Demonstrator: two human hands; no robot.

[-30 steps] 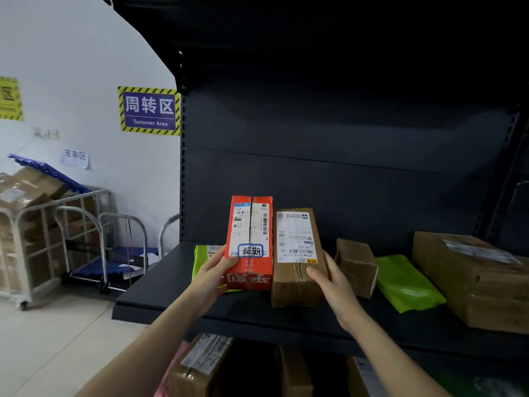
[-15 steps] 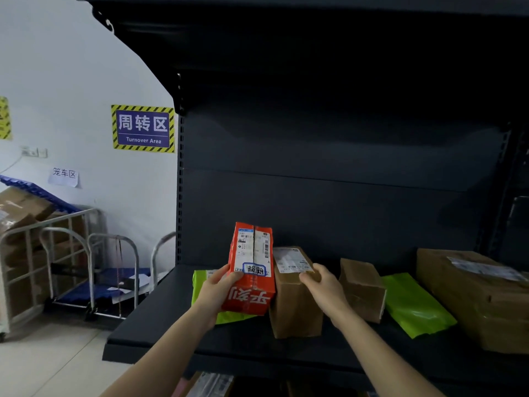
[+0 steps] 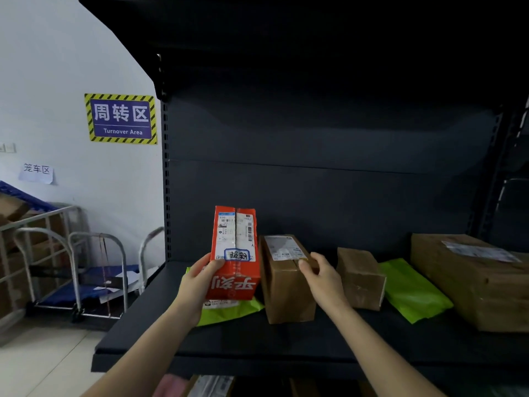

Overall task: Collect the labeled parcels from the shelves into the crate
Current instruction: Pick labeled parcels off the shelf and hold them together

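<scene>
Pick step: my left hand (image 3: pixel 197 285) clamped the orange labeled parcel (image 3: pixel 235 253) upright; right hand (image 3: pixel 320 275) fingers curled on the brown carton (image 3: pixel 286 285). Next needed the crate, unseen.

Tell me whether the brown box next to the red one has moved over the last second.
Yes. The brown box stood tilted up with its label facing the camera; it now rests flat on the shelf, right hand on it.
</scene>
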